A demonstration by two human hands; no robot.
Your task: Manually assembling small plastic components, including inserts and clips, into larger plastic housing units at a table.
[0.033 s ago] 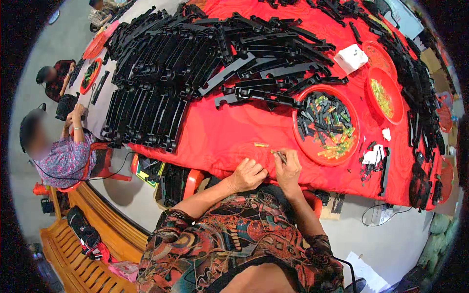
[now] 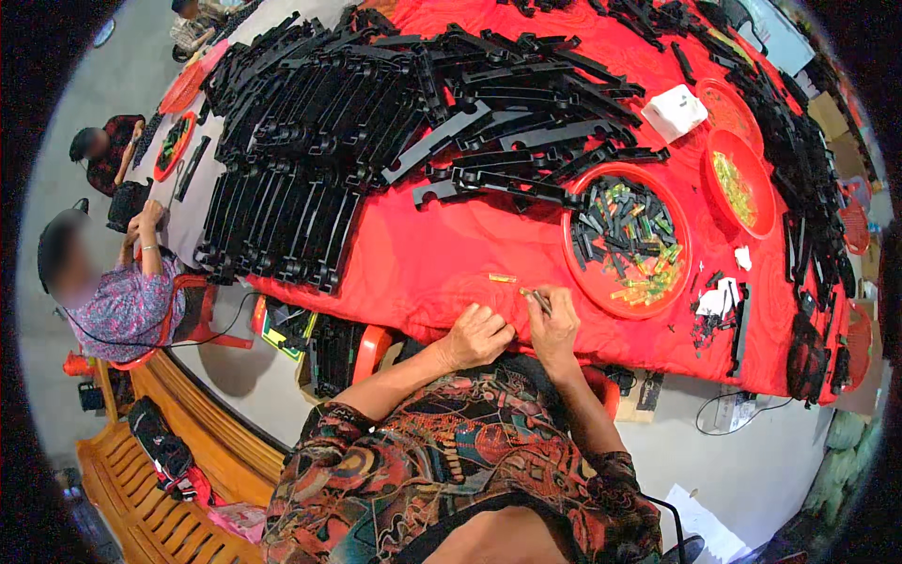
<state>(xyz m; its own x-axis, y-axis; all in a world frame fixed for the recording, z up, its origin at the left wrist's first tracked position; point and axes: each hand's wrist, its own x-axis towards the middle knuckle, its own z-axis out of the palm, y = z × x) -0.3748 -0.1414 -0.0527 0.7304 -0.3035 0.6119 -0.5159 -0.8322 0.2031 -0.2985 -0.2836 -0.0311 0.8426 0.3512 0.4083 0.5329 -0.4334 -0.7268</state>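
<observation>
Red-clothed table (image 2: 442,258), black strips (image 2: 310,122) at 11 o'clock | right hand (image 2: 554,324) pinching small dark-yellow piece (image 2: 537,298) | left hand (image 2: 479,336) curled, contents indiscernible

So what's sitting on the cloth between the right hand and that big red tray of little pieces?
In the head view, nothing: only bare red tablecloth separates the right hand from the big red tray. The small yellow piece lies off to its left.
</observation>
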